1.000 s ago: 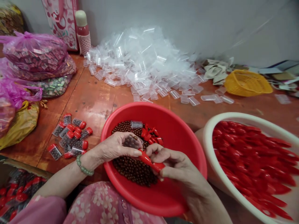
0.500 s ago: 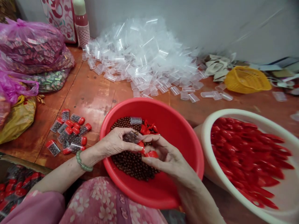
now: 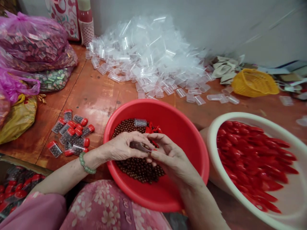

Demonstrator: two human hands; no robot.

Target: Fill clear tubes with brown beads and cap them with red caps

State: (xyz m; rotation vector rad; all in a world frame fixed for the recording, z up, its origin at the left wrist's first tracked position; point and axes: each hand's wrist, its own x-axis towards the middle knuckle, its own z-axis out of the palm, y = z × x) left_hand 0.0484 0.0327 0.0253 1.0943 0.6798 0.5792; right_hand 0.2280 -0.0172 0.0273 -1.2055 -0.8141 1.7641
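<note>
Over a red plastic basin (image 3: 189, 153), the person's left hand (image 3: 122, 147) and right hand (image 3: 171, 159) meet around a small clear plastic tube (image 3: 140, 146) holding brown beads. The tube lies almost level, above the middle of the basin. The left fingers (image 3: 134, 138) curl over it and press it from the side, while the right fingers (image 3: 159, 143) close in around its far end. That end is partly hidden, so I cannot tell whether they also pinch a red cap there.

Below the hands, loose brown beads (image 3: 141, 169) fill the basin's floor, with a few red caps (image 3: 153, 129) and an empty clear tube (image 3: 140, 122) lying on them. A jade-green bead bracelet (image 3: 85, 163) circles the left wrist.

The basin sits at the edge of a worn, glossy orange-brown wooden counter (image 3: 100, 95), its surface scuffed and marked by a dark seam. Capped, bead-filled tubes (image 3: 72, 135) lie scattered to the left of the basin. Farther back, a heap of clear empty tubes (image 3: 146, 54) spreads out against a pale wall (image 3: 240, 28). A white basin (image 3: 212, 153) of long red caps (image 3: 251, 159) stands to the right. Bulging pink plastic bags (image 3: 31, 38) crowd the left end, and a yellow basket (image 3: 254, 83) lies tilted near the wall.
</note>
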